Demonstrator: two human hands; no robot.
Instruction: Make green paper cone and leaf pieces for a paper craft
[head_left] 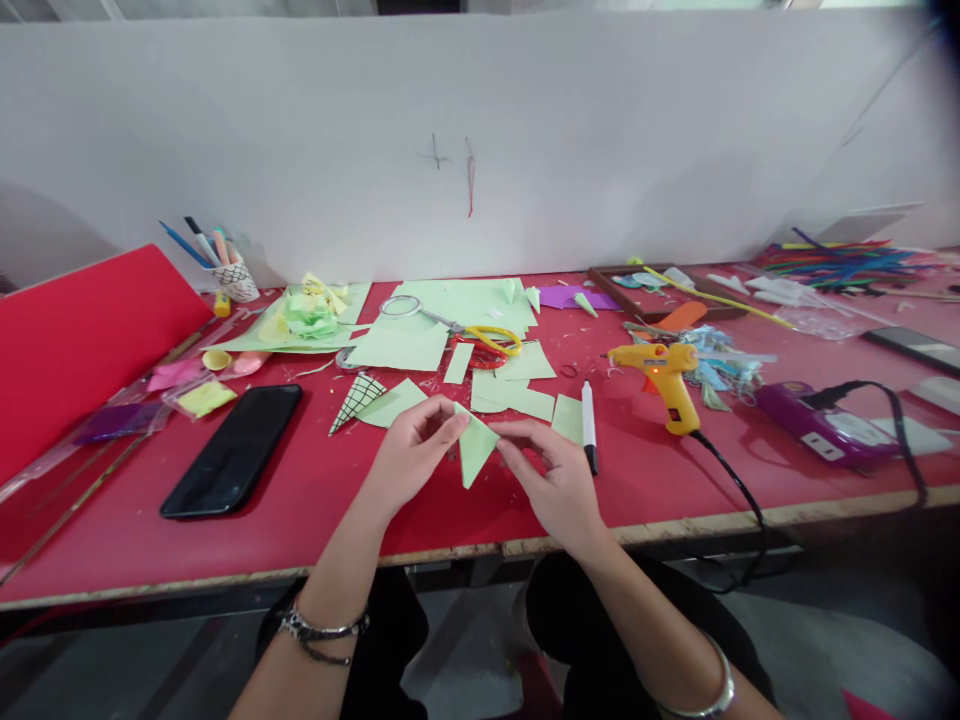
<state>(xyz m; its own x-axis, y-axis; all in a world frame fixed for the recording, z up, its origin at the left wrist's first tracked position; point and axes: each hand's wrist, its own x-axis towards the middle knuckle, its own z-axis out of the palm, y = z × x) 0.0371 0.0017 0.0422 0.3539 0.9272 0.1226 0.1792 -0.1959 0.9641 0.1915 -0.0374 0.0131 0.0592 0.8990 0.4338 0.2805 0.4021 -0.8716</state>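
Left hand (416,445) has the top left of a green paper (476,450) pinched between thumb and forefinger, and the right hand (551,475) pinches its right corner with the fingertips, so yeah, each grip is on the same little piece. The paper tapers to a point at the bottom, and it's on the near side of the yellow scissors (474,331), which sit out on the red worktop (120,545). Green scraps (525,400) lie just in front of the scissors and to the right. There's a grid-patterned cone (356,403) nearer and to the left of them, with a black phone (234,450) further out that same way. Crumpled paper (311,310) is piled left of the scissors, and a pen cup (234,280) stands well past that, toward the back. Over to the right of the scissors you've got a marker (589,425), closer to the person, then a yellow glue gun (664,375) with a small light glowing, then a purple box (825,425). Pipe cleaners (862,265) are heaped way off to the right of the scissors, a bit further back.
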